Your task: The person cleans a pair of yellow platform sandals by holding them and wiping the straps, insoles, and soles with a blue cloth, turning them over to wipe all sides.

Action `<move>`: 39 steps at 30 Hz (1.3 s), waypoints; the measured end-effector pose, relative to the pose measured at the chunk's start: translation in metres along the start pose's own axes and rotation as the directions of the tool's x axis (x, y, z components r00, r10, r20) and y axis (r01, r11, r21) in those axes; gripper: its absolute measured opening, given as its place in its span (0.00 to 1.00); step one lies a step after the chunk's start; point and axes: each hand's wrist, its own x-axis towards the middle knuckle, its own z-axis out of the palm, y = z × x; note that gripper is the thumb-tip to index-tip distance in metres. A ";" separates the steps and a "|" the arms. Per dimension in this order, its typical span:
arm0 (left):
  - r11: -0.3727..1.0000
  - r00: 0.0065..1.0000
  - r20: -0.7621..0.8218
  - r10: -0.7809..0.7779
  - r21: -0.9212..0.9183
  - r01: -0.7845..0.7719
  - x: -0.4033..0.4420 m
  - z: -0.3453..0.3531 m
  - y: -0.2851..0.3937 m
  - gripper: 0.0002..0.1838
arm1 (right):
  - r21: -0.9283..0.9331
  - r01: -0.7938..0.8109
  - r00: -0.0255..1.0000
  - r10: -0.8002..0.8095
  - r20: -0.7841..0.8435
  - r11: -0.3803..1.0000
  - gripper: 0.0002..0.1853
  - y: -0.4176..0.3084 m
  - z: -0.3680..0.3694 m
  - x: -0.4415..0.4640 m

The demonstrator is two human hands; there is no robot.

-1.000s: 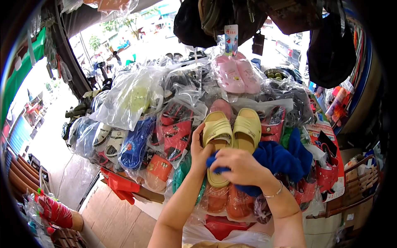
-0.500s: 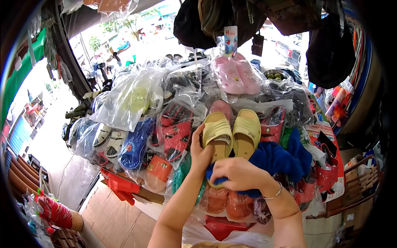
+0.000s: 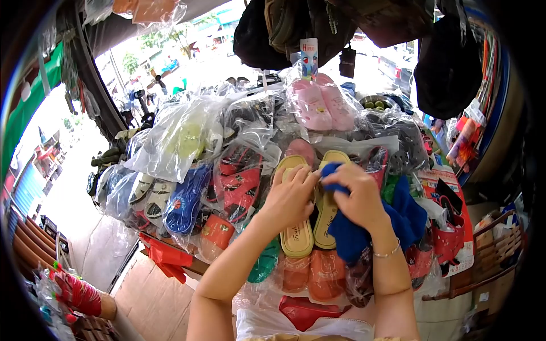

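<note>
A pair of yellow slide slippers, the left one (image 3: 297,240) and the right one (image 3: 325,227), lies on top of the wrapped footwear with toes pointing away from me. My left hand (image 3: 288,199) is closed over the strap of the left slipper and hides most of it. In my right hand (image 3: 361,198) is a bunched blue cloth (image 3: 354,237). One end of the cloth pokes out by my thumb, against the strap area of the right slipper. The rest drapes down to the right, over other slippers.
Plastic-wrapped footwear covers the stall, including pink clogs (image 3: 318,108), blue slippers (image 3: 187,199) and orange slippers (image 3: 327,278). Dark bags (image 3: 449,71) hang overhead. A wooden rack (image 3: 495,256) stands at right, and a red-wrapped roll (image 3: 79,292) at lower left.
My left hand has moved from the left slipper's side onto its strap. My right hand has moved up and right with the cloth, from the heel end to the straps.
</note>
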 end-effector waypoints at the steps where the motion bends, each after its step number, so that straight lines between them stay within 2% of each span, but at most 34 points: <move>1: 0.999 0.996 0.075 0.037 0.004 -0.037 0.007 -0.002 -0.002 0.40 | -0.084 -0.045 0.997 0.039 -0.071 0.995 0.12 0.008 -0.001 0.001; 2: 0.999 0.996 0.074 0.041 0.006 -0.042 0.014 -0.002 -0.006 0.40 | -0.165 -0.094 0.987 0.070 -0.145 0.982 0.12 0.017 -0.002 0.000; 3: 0.994 0.984 0.154 0.089 -0.070 -0.079 0.020 0.001 -0.010 0.42 | -0.250 -0.103 0.993 0.084 -0.084 0.963 0.13 0.033 0.001 -0.005; 4: 0.983 0.963 0.228 0.142 -0.146 -0.110 0.029 -0.002 -0.011 0.43 | -0.252 -0.103 0.992 0.082 -0.091 0.962 0.13 0.032 -0.001 -0.006; 5: 0.989 0.929 0.358 0.093 -0.142 -0.044 0.039 -0.007 -0.011 0.46 | -0.215 -0.162 0.983 0.177 0.052 0.963 0.13 0.030 -0.002 -0.007; 6: 0.989 0.929 0.358 0.098 -0.140 -0.050 0.045 -0.007 -0.012 0.46 | -0.186 -0.225 0.945 0.261 0.196 0.956 0.13 0.029 -0.004 -0.007; 7: 0.988 0.934 0.352 0.062 -0.156 -0.007 0.050 -0.008 -0.011 0.47 | -0.014 -0.145 0.952 0.143 0.271 0.989 0.13 0.028 -0.015 -0.004; 8: 0.984 0.937 0.349 0.025 -0.172 0.037 0.052 -0.009 -0.010 0.48 | -0.014 -0.144 0.952 0.143 0.270 0.989 0.13 0.024 -0.017 -0.002; 9: 0.996 0.940 0.340 -0.019 -0.079 0.049 0.054 -0.006 -0.005 0.49 | 0.043 -0.156 0.972 0.146 0.182 0.987 0.13 0.020 -0.018 -0.001; 10: 0.996 0.940 0.342 -0.020 -0.079 0.050 0.058 0.002 -0.004 0.49 | 0.100 -0.162 0.984 0.153 0.093 0.982 0.13 0.018 -0.018 0.000; 11: 0.998 0.952 0.307 -0.007 -0.050 0.023 0.063 0.013 -0.005 0.50 | 0.076 -0.168 0.985 0.171 -0.025 0.983 0.12 0.023 -0.015 0.001; 12: 1.000 0.963 0.269 0.009 -0.019 -0.004 0.067 0.023 -0.007 0.51 | 0.075 -0.168 0.985 0.171 -0.027 0.983 0.12 0.032 -0.010 -0.002; 13: 1.000 0.970 0.243 0.023 -0.018 -0.019 0.068 0.027 -0.003 0.45 | -0.009 -0.230 0.973 0.230 0.008 0.973 0.12 0.042 -0.005 -0.005; 14: 1.000 0.970 0.242 0.026 -0.018 -0.022 0.071 0.026 0.000 0.45 | -0.095 -0.285 0.956 0.290 0.038 0.954 0.12 0.052 -0.002 -0.007; 15: 0.999 0.954 0.297 -0.031 0.049 0.017 0.075 0.023 0.002 0.40 | -0.085 -0.214 0.964 0.224 0.143 0.973 0.13 0.057 -0.001 -0.011; 16: 0.992 0.933 0.347 -0.090 0.118 0.052 0.077 0.020 0.005 0.35 | -0.086 -0.214 0.964 0.225 0.140 0.973 0.13 0.052 -0.006 -0.009; 17: 0.992 0.934 0.345 -0.089 0.119 0.051 0.077 0.014 0.009 0.35 | 0.073 -0.236 0.950 0.215 0.226 0.969 0.13 0.043 -0.015 -0.005; 18: 0.996 0.953 0.291 -0.086 0.061 0.072 0.074 0.006 0.012 0.33 | 0.228 -0.266 0.932 0.189 0.309 0.937 0.14 0.037 -0.021 -0.002; 19: 0.996 0.968 0.236 -0.087 0.002 0.089 0.071 0.000 0.012 0.30 | 0.279 -0.183 0.970 0.126 0.210 0.943 0.14 0.033 -0.021 -0.002; 20: 0.996 0.968 0.236 -0.085 0.002 0.087 0.067 -0.002 0.010 0.30 | 0.278 -0.182 0.970 0.126 0.208 0.943 0.14 0.031 -0.022 0.001; 21: 0.999 0.991 0.134 -0.033 -0.017 0.035 0.059 -0.003 0.007 0.30 | 0.212 -0.113 0.993 0.118 -0.009 0.971 0.14 0.028 -0.024 0.002; 22: 0.999 0.999 0.029 0.019 -0.031 -0.018 0.051 -0.005 0.004 0.31 | 0.131 -0.059 0.971 0.088 -0.224 0.990 0.14 0.025 -0.027 0.004; 23: 0.998 0.998 -0.041 0.048 -0.045 -0.049 0.043 -0.012 0.006 0.32 | 0.167 -0.124 0.961 0.160 -0.227 0.978 0.15 0.019 -0.030 0.006; 24: 0.998 0.998 -0.037 0.048 -0.046 -0.050 0.036 -0.014 0.006 0.32 | 0.168 -0.128 0.960 0.164 -0.227 0.977 0.15 0.017 -0.027 0.005; 26: 0.992 0.981 -0.185 0.058 -0.096 -0.077 0.025 -0.015 0.006 0.33 | 0.147 -0.026 0.991 0.044 -0.125 0.989 0.15 0.010 -0.018 0.002; 27: 0.993 0.981 -0.187 0.058 -0.094 -0.076 0.020 -0.015 0.005 0.33 | 0.123 0.053 0.998 -0.048 -0.043 0.991 0.16 0.004 -0.016 0.002; 28: 0.981 0.973 -0.230 0.030 -0.182 -0.073 0.015 -0.014 0.002 0.33 | 0.237 0.051 0.992 -0.076 0.098 0.970 0.16 -0.008 -0.016 -0.001; 29: 0.960 0.963 -0.269 0.000 -0.269 -0.075 0.013 -0.012 0.001 0.33 | 0.285 0.077 0.984 -0.119 0.133 0.956 0.16 -0.019 -0.018 -0.003; 30: 0.960 0.963 -0.269 0.001 -0.269 -0.076 0.012 -0.010 0.000 0.33 | 0.333 0.097 0.973 -0.160 0.167 0.938 0.17 -0.027 -0.020 -0.005; 32: 0.961 0.941 -0.339 0.025 -0.250 -0.116 0.009 -0.009 0.000 0.36 | 0.087 0.184 0.972 -0.168 -0.166 0.979 0.18 -0.028 -0.024 -0.001; 33: 0.978 0.933 -0.353 0.074 -0.159 -0.138 0.005 -0.010 0.001 0.39 | -0.038 0.154 0.942 -0.159 -0.297 0.987 0.18 -0.025 -0.026 0.000; 34: 0.978 0.932 -0.355 0.069 -0.159 -0.133 0.001 -0.012 0.005 0.39 | -0.110 0.137 0.928 -0.166 -0.333 0.985 0.16 -0.020 -0.025 0.002; 37: 0.981 0.919 -0.367 0.146 -0.069 -0.183 -0.004 -0.006 0.006 0.41 | -0.219 0.163 0.940 -0.219 -0.260 0.962 0.15 -0.021 -0.015 0.000; 39: 0.979 0.912 -0.388 0.133 -0.092 -0.182 -0.008 0.003 -0.001 0.40 | -0.086 0.255 0.962 -0.262 -0.077 0.963 0.14 -0.030 -0.017 -0.003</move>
